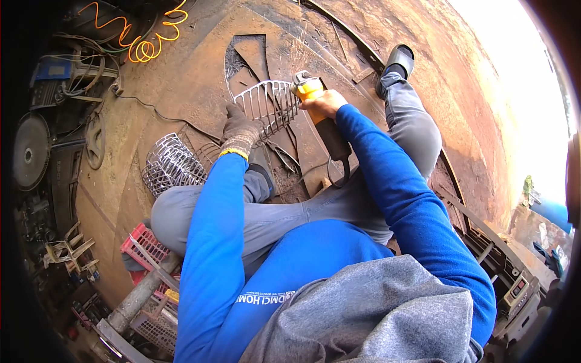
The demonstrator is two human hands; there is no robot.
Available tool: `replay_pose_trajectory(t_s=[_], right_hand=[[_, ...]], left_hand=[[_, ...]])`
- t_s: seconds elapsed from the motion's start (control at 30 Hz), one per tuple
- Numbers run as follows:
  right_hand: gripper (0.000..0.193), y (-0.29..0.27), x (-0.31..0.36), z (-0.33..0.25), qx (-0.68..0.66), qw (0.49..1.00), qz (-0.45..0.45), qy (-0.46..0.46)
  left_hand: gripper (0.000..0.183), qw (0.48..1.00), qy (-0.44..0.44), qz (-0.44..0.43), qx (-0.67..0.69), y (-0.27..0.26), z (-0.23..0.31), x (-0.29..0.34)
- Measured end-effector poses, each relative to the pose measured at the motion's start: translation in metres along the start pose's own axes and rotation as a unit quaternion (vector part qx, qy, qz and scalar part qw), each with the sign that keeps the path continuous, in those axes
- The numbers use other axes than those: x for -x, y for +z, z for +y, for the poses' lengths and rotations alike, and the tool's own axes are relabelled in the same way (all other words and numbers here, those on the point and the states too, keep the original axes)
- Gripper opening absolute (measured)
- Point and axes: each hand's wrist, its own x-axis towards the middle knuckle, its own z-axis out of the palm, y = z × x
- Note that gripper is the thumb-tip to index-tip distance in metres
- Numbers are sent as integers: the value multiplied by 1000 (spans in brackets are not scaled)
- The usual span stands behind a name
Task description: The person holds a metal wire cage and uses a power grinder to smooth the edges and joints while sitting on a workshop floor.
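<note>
My left hand (241,128), in a grey-brown knit glove with a yellow cuff, is closed on the near left end of a curved metal bar grate (278,92). My bare right hand (327,104) grips an angle grinder (310,89) with a yellow front and a dark body. The grinder's head meets the grate's right end, and faint sparks fly away beyond it. The disc itself is hard to make out. A pile of similar wire grates (172,162) lies left of my gloved hand. Just right of that hand, what looks like pliers (283,156) rests on the ground.
My legs are spread around the work. A power cord (160,114) crosses the rusty floor at left, below a coiled orange hose (144,51). Further left stand a large round disc (31,151) and a blue machine (54,69). A red plastic crate (144,247) sits beside my left knee.
</note>
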Motion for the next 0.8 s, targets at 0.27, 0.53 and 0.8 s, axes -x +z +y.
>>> replay_pose_trajectory(t_s=[0.27, 0.53, 0.8], right_hand=[[66, -2, 4, -5, 24, 1000, 3, 2], [74, -13, 12, -1, -9, 1000, -3, 28], [73, -22, 15, 17, -52, 996, 50, 59]], left_hand=[[106, 1000, -2, 16, -16, 3, 0, -3], [102, 1000, -20, 7, -21, -5, 7, 4], [110, 999, -38, 3, -36, -6, 8, -6]])
